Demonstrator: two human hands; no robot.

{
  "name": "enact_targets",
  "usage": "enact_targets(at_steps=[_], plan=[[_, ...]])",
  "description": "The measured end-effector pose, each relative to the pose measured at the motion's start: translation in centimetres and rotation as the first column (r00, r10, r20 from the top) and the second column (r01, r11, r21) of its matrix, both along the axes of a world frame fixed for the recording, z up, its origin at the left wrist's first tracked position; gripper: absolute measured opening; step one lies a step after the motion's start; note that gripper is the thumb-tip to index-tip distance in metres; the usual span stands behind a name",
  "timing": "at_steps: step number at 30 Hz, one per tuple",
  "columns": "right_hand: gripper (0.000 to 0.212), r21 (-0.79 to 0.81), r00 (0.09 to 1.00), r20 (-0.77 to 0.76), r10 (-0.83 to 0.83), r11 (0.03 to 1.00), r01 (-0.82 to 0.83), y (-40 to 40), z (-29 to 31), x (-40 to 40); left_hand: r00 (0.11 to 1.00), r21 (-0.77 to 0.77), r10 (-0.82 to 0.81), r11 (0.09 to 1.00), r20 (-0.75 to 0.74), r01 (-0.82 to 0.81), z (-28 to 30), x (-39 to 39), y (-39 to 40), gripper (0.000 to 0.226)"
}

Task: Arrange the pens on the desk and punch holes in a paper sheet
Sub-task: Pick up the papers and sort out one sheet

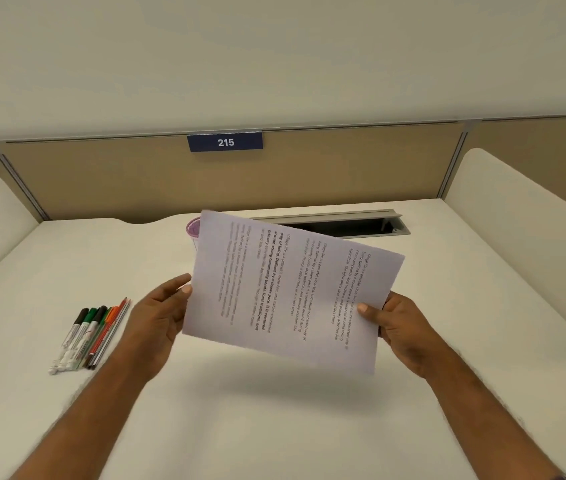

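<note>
A printed paper sheet hangs in the air above the white desk, turned sideways so its text lines run away from me. My left hand pinches its left edge with the thumb on top. My right hand pinches the right edge the same way. Several pens and markers lie side by side in a tidy row on the desk, left of my left hand. A pink-purple object peeks out behind the sheet's far left corner; most of it is hidden.
A grey cable slot with an open flap runs along the desk's back. Behind it stands a beige partition with a blue sign reading 215. White side dividers wall in the desk left and right.
</note>
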State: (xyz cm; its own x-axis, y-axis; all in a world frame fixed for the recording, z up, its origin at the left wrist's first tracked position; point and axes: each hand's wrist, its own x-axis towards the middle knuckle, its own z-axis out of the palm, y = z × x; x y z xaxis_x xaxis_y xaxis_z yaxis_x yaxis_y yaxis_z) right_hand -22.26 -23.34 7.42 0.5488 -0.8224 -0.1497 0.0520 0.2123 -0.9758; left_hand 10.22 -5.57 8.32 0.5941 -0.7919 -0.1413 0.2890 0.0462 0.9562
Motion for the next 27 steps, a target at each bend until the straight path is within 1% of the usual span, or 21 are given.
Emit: enact_targets(at_steps=[3, 5, 7, 8, 9, 11, 12, 14, 16, 18, 20, 21, 23, 25, 27], plan=[[0.024, -0.054, 0.996, -0.079, 0.051, 0.997, -0.055, -0.4, 0.6, -0.3, 0.987, 0.058, -0.128, 0.991, 0.093, 0.123, 0.9, 0.2, 0.0, 0.040], [0.024, -0.073, 0.989, -0.119, 0.087, 0.993, -0.096, -0.3, 0.9, -0.2, 0.965, 0.103, -0.235, 0.969, 0.119, 0.224, 1.5, 0.0, 0.0, 0.050], [0.024, -0.081, 0.983, -0.144, 0.114, 0.989, -0.127, -0.2, 1.1, -0.1, 0.941, 0.140, -0.321, 0.942, 0.106, 0.305, 1.9, -0.2, -0.2, 0.062], [0.025, -0.085, 0.980, -0.152, 0.127, 0.986, -0.141, -0.2, 1.1, 0.0, 0.934, 0.149, -0.346, 0.932, 0.089, 0.331, 2.0, -0.3, -0.2, 0.061], [0.025, -0.088, 0.979, -0.154, 0.137, 0.984, -0.152, -0.1, 1.2, 0.0, 0.932, 0.151, -0.355, 0.927, 0.069, 0.342, 2.0, -0.4, -0.3, 0.056], [0.024, -0.102, 0.979, -0.157, 0.127, 0.984, -0.144, -0.1, 1.2, 0.0, 0.941, 0.149, -0.333, 0.935, 0.052, 0.323, 1.8, -0.6, -0.4, 0.040], [0.023, -0.116, 0.981, -0.162, 0.103, 0.986, -0.122, 0.0, 1.2, 0.0, 0.948, 0.154, -0.310, 0.942, 0.068, 0.297, 1.6, -0.9, -0.5, 0.034], [0.021, -0.165, 0.984, -0.176, 0.037, 0.984, -0.067, 0.0, 1.2, 0.1, 0.959, 0.150, -0.258, 0.959, 0.120, 0.239, 1.3, -1.5, -0.8, 0.032], [0.018, -0.252, 0.980, -0.196, -0.036, 0.968, -0.015, 0.2, 1.3, 0.3, 0.961, 0.121, -0.210, 0.974, 0.182, 0.190, 1.0, -2.4, -1.1, 0.031], [0.019, -0.342, 0.979, -0.173, -0.106, 0.939, 0.041, 0.4, 1.3, 0.3, 0.958, 0.071, -0.167, 0.985, 0.233, 0.155, 0.7, -3.2, -1.3, 0.027], [0.022, -0.398, 0.977, -0.126, -0.173, 0.911, 0.110, 0.7, 1.0, 0.3, 0.954, 0.015, -0.139, 0.990, 0.265, 0.140, 0.3, -4.0, -1.2, 0.027], [0.024, -0.408, 0.974, -0.107, -0.199, 0.902, 0.140, 0.9, 0.6, 0.2, 0.950, 0.007, -0.132, 0.991, 0.282, 0.136, -0.2, -4.2, -1.1, 0.027], [0.025, -0.400, 0.969, -0.094, -0.227, 0.900, 0.172, 1.4, -0.8, 0.1, 0.948, 0.049, -0.122, 0.992, 0.293, 0.112, -1.7, -4.7, -0.9, 0.025], [0.025, -0.349, 0.968, -0.110, -0.227, 0.920, 0.177, 2.0, -2.6, 0.0, 0.959, 0.128, -0.119, 0.988, 0.258, 0.088, -3.8, -5.3, -0.7, 0.018], [0.024, -0.298, 0.966, -0.118, -0.232, 0.936, 0.188, 2.5, -3.9, 0.0, 0.967, 0.177, -0.109, 0.982, 0.230, 0.069, -5.7, -6.0, -0.4, 0.018]])
